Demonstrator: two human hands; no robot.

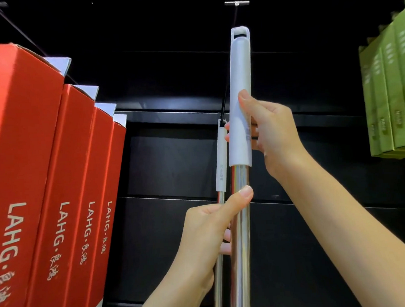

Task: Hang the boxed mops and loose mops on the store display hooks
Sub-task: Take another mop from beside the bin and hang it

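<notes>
Right hand (269, 133) wrapped round the white plastic grip sleeve of a loose steel-shafted mop handle (239, 100), thumb up the front, fingers curled behind; left hand (208, 232) lower down, clamped on the bare polished shaft with thumb pressed across it. Handle held upright in front of the black slatted display wall (174, 164), its slotted hanging loop (240, 34) raised just below the tip of a thin black wire display hook (236, 3), not yet threaded. Second white-gripped steel mop (221, 159) already hanging farther back on the same hook, just left of and behind the held one.

To finish well, probably: lift a little more, line the slot up square with the hook tip, push forward along the wire, lower only once the loop is seated. Upper hand to steer, lower one to carry the weight and stop the shaft swinging into its neighbour.

Open room above and to the right of the hook. Row of tall red cardboard boxes marked LAHG (42, 183) crowding the left; green boxes (389, 87) hanging near the right edge, well apart from the mop.
</notes>
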